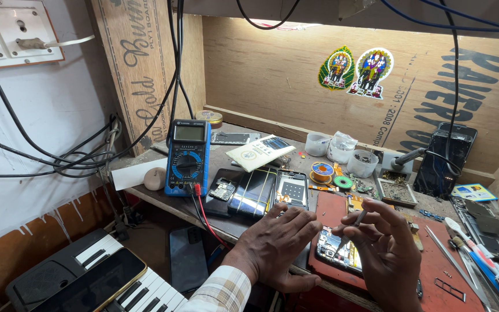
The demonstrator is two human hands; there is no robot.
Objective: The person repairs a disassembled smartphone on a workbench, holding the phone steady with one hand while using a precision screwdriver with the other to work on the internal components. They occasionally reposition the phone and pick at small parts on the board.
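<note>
A red rectangular rubber work mat covers the near right of the cluttered plywood bench, giving a flat bed for the opened black smartphone with its bare circuit board, which lies at the mat's left end between both hands. The left hand rests palm-down with fingers spread flat beside the phone, apparently steadying it, while the right hand pinches thin metal tweezers tip-down onto the board. Behind, three small translucent plastic cups hold what look like tiny parts, and a shallow grey tray holds dark bits.

Bright overhead light, sharp pic, slight wide-angle edge distortion.
</note>
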